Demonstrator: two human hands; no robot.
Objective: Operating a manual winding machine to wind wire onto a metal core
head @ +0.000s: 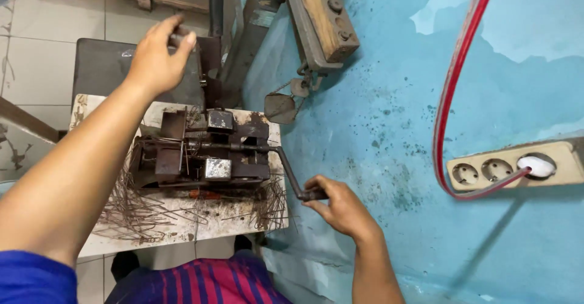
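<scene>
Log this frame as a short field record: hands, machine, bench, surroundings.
left hand: reaches forward, fingers curled on a dark metal lever behind the machine
right hand: closed on the handle of the crank
machine: small rusty metal device, crank sticking out of its right side
bench: worn white top, machine standing on it
wire pieces: thin short lengths scattered around the machine
wall: blue, scuffed, to the right
power strip: beige, on the wall, one white plug in
cable: red, runs up from the strip

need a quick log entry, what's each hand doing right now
Left hand: closed on a dark handle above the rusty metal machine.
Right hand: closed on the machine's crank handle.
</scene>
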